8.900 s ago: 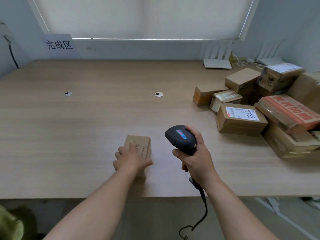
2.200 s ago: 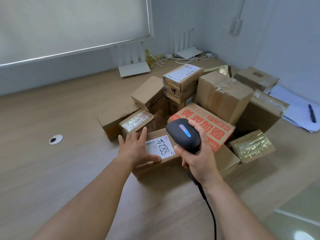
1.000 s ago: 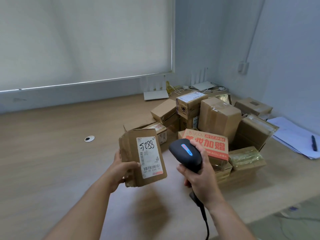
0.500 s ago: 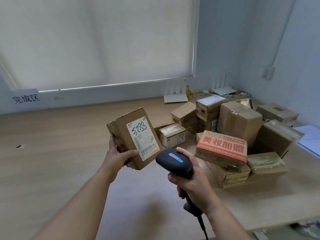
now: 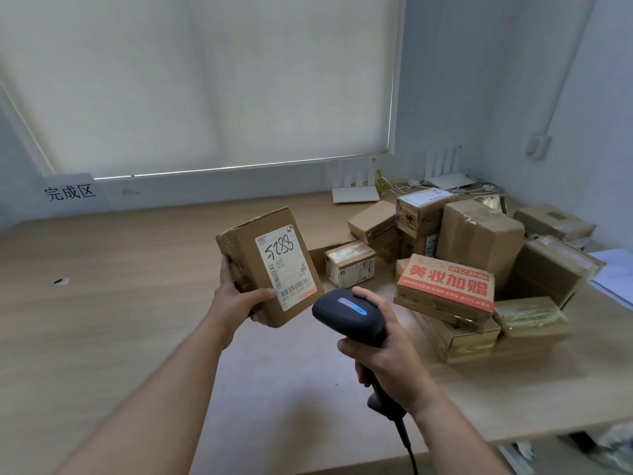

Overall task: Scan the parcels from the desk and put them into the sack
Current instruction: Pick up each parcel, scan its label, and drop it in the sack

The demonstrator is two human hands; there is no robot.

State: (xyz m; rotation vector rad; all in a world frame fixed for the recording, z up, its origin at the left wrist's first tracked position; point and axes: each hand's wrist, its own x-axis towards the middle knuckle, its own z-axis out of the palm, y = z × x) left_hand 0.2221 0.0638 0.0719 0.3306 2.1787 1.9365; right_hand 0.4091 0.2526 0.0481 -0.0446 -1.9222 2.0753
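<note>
Many parcels (image 5: 479,255) on wooden desk (image 5: 102,337)

I see the left hand (image 5: 236,299) holding one parcel (image 5: 267,265) up off the desk (image 5: 102,320), tilted, label toward me. The right hand (image 5: 383,354) grips the scanner (image 5: 347,315) just right of and below that parcel, head close to its lower corner. The parcel pile (image 5: 469,269) sits on the desk's right side, stacked. Two routers (image 5: 354,193) stand behind the pile by the wall. A sign (image 5: 70,193) leans at the far left, behind the desk. Papers (image 5: 613,275) lie at the right edge.
</note>
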